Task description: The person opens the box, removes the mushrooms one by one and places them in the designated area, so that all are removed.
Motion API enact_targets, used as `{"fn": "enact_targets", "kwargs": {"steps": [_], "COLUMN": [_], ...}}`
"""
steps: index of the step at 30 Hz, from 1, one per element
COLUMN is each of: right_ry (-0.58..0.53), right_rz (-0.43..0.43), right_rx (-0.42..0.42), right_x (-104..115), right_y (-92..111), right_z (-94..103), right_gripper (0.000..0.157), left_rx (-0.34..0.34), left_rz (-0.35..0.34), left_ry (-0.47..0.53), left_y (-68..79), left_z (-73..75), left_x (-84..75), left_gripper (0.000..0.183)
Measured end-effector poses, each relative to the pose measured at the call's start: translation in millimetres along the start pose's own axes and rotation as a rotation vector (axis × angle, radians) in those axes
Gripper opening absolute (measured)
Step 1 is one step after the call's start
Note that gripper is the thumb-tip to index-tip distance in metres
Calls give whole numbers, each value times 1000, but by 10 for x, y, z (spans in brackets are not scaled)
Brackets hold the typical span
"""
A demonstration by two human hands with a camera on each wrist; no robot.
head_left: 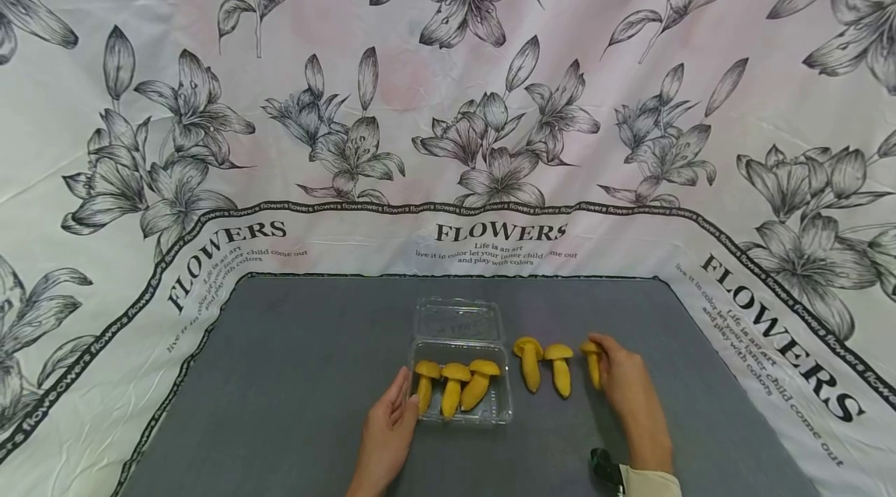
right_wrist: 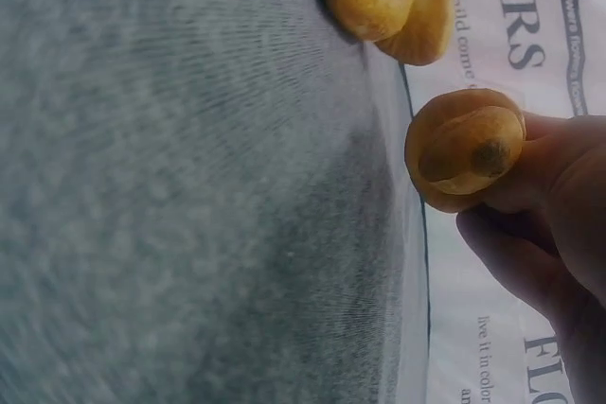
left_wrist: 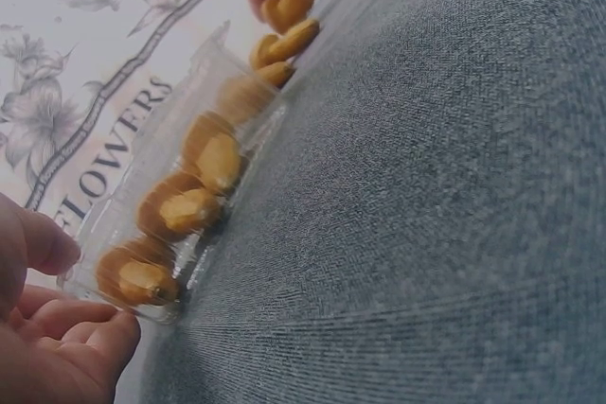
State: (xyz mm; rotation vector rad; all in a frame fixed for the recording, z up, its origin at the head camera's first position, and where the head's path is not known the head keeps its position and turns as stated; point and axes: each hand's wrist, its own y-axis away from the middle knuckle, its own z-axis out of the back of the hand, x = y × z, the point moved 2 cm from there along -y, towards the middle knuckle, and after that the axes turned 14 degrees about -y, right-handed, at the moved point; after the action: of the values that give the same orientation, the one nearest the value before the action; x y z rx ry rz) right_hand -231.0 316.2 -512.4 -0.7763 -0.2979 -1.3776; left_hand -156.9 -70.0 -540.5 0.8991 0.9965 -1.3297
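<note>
A clear plastic clamshell box [head_left: 495,408] stands with its lid folded back, and three yellow mushrooms [head_left: 453,390] lie side by side in it. At its left side, my left hand [head_left: 386,423] holds the wall, thumb and fingers around the corner in the left wrist view. To the right of the box, my right hand [head_left: 625,376] pinches another yellow mushroom [right_wrist: 473,150] by its cap, stem pointing toward me. Between the box and that hand lie two more mushrooms, a left one [head_left: 530,365] and a right one [head_left: 561,369].
A grey cloth surface [head_left: 301,372] lies under everything. Around it runs a white sheet [head_left: 350,244] printed with flowers and lettering, rising at the back. A dark strapped item [head_left: 603,466] is at my right wrist by the light sleeve [head_left: 651,484].
</note>
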Motion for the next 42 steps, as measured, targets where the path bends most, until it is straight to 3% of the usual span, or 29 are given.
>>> {"fn": "enact_targets", "kwargs": {"steps": [11, 26, 37, 42], "right_ry": [12, 1, 7, 21], "right_rz": [-28, 17, 10, 52], "right_rx": [36, 14, 37, 0], "right_x": [-42, -58, -71, -39], "right_y": [-2, 24, 28, 44], "right_z": [-44, -68, -56, -16], "right_gripper": [32, 36, 40, 47], "left_rx": [1, -7, -45, -45], "left_rz": [-18, -16, -58, -40], "left_ry": [-2, 9, -25, -12], "left_y": [0, 7, 11, -1], "left_z": [10, 5, 3, -6], "left_x": [6, 8, 3, 11], "left_gripper": [57, 57, 53, 54]}}
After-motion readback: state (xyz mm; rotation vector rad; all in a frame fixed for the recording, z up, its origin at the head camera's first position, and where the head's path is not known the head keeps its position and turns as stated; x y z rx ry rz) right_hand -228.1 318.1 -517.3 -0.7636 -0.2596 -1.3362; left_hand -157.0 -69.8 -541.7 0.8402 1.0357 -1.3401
